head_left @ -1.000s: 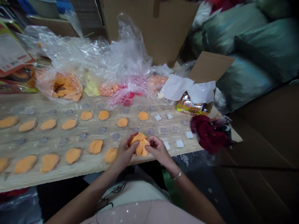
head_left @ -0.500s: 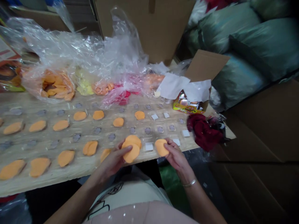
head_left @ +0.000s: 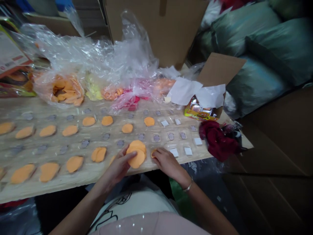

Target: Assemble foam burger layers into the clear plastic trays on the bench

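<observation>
Over the table point(head_left: 14, 193), the left hand point(head_left: 119, 165) clamps orange discs point(head_left: 137, 158) fanned forward, the right hand point(head_left: 168, 162) pinching another disc point(head_left: 153, 153).

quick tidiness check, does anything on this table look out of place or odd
The dark red cloth does: it lies bunched at the right end of the table, unlike the orange pieces laid out in rows. White paper also hangs loosely over the box.
</observation>
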The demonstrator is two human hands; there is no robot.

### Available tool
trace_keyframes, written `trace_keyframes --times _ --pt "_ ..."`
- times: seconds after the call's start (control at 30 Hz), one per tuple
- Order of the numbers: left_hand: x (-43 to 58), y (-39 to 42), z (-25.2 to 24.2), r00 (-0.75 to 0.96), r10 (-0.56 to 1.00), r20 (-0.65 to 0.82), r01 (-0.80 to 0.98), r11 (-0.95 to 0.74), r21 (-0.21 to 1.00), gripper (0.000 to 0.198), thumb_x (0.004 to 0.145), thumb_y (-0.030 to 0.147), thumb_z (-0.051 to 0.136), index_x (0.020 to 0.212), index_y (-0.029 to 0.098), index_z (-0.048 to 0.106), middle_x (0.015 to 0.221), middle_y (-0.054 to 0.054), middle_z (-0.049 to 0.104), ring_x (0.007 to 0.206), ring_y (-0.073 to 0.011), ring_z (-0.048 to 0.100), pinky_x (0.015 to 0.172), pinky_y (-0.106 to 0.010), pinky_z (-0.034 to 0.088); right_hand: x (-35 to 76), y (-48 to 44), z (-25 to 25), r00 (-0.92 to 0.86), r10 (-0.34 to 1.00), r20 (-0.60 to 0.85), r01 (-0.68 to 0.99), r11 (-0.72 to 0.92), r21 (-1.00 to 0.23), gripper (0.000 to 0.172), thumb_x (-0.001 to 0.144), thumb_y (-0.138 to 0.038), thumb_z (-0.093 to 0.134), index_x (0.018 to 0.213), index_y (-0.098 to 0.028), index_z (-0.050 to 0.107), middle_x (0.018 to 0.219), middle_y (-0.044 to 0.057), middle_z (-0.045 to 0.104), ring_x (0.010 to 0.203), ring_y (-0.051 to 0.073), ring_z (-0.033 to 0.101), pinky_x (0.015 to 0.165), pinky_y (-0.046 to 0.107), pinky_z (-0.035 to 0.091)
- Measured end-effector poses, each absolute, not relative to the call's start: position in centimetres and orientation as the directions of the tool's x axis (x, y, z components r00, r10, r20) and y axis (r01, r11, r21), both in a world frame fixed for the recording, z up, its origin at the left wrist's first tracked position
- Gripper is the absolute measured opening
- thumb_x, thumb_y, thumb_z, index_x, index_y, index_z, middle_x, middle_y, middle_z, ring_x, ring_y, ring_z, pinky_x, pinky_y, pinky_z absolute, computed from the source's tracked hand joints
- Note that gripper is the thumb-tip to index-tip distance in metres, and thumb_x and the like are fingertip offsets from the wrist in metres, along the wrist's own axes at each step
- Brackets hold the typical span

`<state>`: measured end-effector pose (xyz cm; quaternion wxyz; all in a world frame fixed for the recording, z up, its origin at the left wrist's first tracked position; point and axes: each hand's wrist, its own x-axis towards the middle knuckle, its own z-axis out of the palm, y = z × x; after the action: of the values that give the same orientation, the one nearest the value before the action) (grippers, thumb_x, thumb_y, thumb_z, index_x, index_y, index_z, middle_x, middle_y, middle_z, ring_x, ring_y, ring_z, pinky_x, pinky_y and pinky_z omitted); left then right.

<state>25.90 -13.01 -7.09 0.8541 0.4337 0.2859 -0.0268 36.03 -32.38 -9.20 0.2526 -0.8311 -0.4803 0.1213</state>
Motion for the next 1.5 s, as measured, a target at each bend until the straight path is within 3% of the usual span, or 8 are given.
trace_keyframes --times 0.33,0.5,0.63,0.73,0.87,1.2,1.37,1.5 --pt "26.7 -15.1 -6.9 0.836 0.280 -0.471 0.321 0.447 0.835 0.050 0.070 0.039 0.074 0.115 0.021 0.063 0.121 -0.009 0.065 0.109 -0.0262 0.059 0.081 -0.030 0.047 34.5 -31.8 -6.8 0.632 0.681 0.371 0.702 -0.299 -0.646 0.029 0.089 -0.029 0.059 0.117 -0.021 0.057 0.104 0.009 0.059 0.097 0.022 0.057 0.083 0.036 0.051" --pt "27.6 -16.1 -6.7 0.785 0.389 -0.482 0.266 0.491 0.830 0.045 0.068 0.044 0.073 0.103 0.016 0.065 0.098 -0.007 0.068 0.085 -0.0204 0.062 0.067 -0.027 0.049 33.3 -31.1 -7.2 0.596 0.703 0.387 0.758 -0.336 -0.559 0.010 0.092 -0.021 0.053 0.099 -0.020 0.059 0.103 0.009 0.056 0.097 0.021 0.054 0.085 0.037 0.050" --pt "27.8 -16.6 -6.3 0.766 0.453 -0.455 0.270 0.415 0.869 0.044 0.071 0.047 0.070 0.102 0.016 0.064 0.091 -0.005 0.067 0.079 -0.0192 0.062 0.062 -0.027 0.049 32.8 -30.8 -7.5 0.597 0.673 0.436 0.767 -0.318 -0.558 0.020 0.088 -0.032 0.061 0.103 -0.019 0.057 0.103 0.010 0.057 0.099 0.024 0.053 0.086 0.040 0.048" --pt "27.9 -16.9 -6.1 0.838 0.485 -0.249 0.193 0.163 0.968 0.041 0.077 0.043 0.067 0.109 0.018 0.065 0.105 -0.006 0.068 0.096 -0.0205 0.061 0.081 -0.028 0.048 33.0 -30.8 -7.5 0.735 0.584 0.343 0.592 -0.307 -0.745 0.023 0.084 -0.036 0.065 0.096 -0.020 0.055 0.096 0.008 0.057 0.092 0.022 0.055 0.081 0.037 0.049" --pt "28.0 -17.2 -6.3 0.853 0.432 -0.293 0.232 0.188 0.954 0.045 0.077 0.046 0.066 0.112 0.017 0.065 0.100 -0.007 0.070 0.089 -0.0219 0.063 0.077 -0.030 0.048 33.7 -31.5 -7.8 0.846 0.529 0.061 0.162 -0.147 -0.976 0.014 0.091 -0.032 0.050 0.084 -0.020 0.053 0.079 0.001 0.055 0.072 0.014 0.055 0.067 0.027 0.049" --pt "28.3 -18.3 -5.7 0.898 0.372 -0.234 0.239 0.035 0.970 0.040 0.080 0.041 0.064 0.112 0.017 0.066 0.104 -0.008 0.071 0.089 -0.0235 0.064 0.080 -0.032 0.047 33.3 -32.9 -8.8 0.873 0.486 -0.040 -0.015 -0.056 -0.998 0.018 0.087 -0.036 0.056 0.095 -0.020 0.056 0.089 0.003 0.059 0.080 0.015 0.059 0.074 0.028 0.051" --pt "28.0 -18.3 -5.7 0.898 0.426 -0.107 0.189 -0.156 0.970 0.038 0.076 0.035 0.070 0.111 0.022 0.068 0.102 -0.005 0.072 0.086 -0.0205 0.064 0.079 -0.028 0.046 33.3 -32.5 -8.9 0.905 0.424 0.039 0.082 -0.084 -0.993 0.026 0.078 -0.034 0.067 0.097 -0.020 0.057 0.093 0.004 0.059 0.083 0.016 0.058 0.075 0.028 0.051" --pt "28.5 -17.8 -6.5 0.865 0.377 -0.331 0.271 0.205 0.940 0.042 0.073 0.043 0.072 0.108 0.020 0.067 0.096 -0.005 0.071 0.079 -0.0192 0.064 0.066 -0.027 0.049 33.7 -32.2 -10.0 0.910 0.377 -0.172 -0.216 0.076 -0.973 0.019 0.075 -0.034 0.065 0.087 -0.020 0.061 0.080 0.001 0.063 0.072 0.015 0.058 0.067 0.027 0.050"
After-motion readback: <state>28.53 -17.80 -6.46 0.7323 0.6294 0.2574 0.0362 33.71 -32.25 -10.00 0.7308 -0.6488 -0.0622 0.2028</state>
